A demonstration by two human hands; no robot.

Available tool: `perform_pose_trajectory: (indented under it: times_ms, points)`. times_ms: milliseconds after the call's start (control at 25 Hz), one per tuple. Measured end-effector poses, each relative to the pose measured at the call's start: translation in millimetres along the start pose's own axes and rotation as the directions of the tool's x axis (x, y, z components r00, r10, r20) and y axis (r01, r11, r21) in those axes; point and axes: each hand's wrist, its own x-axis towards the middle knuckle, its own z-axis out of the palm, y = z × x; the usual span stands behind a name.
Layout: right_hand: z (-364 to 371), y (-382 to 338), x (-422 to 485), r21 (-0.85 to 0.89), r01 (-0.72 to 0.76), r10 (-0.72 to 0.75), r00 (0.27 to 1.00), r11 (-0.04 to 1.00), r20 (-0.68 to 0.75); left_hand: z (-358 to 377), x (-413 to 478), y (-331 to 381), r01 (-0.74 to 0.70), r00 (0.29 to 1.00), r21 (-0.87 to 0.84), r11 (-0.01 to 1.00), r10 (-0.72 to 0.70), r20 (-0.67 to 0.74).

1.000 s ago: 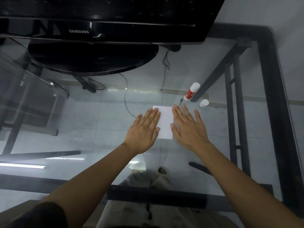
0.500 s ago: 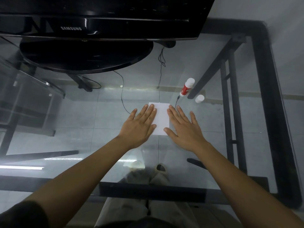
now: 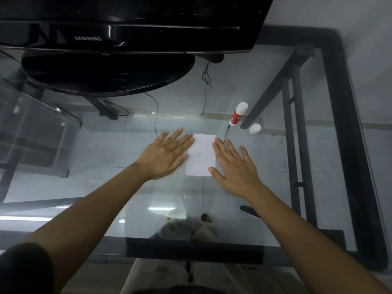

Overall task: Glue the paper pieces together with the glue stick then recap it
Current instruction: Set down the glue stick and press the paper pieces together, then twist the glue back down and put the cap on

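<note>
Both our left hand (image 3: 165, 155) and right hand (image 3: 235, 168) lie spread flat flanking the paper (image 3: 201, 158), so sliding could shear it while the glue stick (image 3: 238, 113) dries uncapped, cap (image 3: 254, 128) far right.

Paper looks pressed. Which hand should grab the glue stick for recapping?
Right hand, probably. The glue stick and its loose cap both lie just beyond its fingertips, on that side of the paper. The left hand would have to cross over the sheet.
</note>
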Motion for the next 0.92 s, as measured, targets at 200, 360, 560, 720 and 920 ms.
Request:
perform_pose_trajectory:
  times_ms: [200,360,560,720,920]
  points:
    - [2,-1,0,-0.001,-0.002,0.002,1.0,1.0,-0.001,9,6,25,-0.131,0.991,-0.045,0.99,0.129,-0.041]
    - [2,-1,0,-0.004,-0.005,0.005,1.0,1.0,-0.007,1,18,8,0.045,0.996,-0.07,0.996,-0.051,-0.077]
    - [2,-3,-3,0.023,-0.006,0.006,1.0,1.0,-0.026,4,4,38,0.108,0.972,-0.203,0.973,-0.147,-0.186]
    - [3,-4,-1,0.009,-0.017,0.017,1.0,1.0,-0.025,2,1,48,0.099,0.965,-0.242,0.965,-0.152,-0.212]
    - [3,-5,-9,0.095,-0.038,0.045,0.996,0.995,-0.071,-7,9,45,0.113,0.958,-0.26,0.959,-0.175,-0.227]
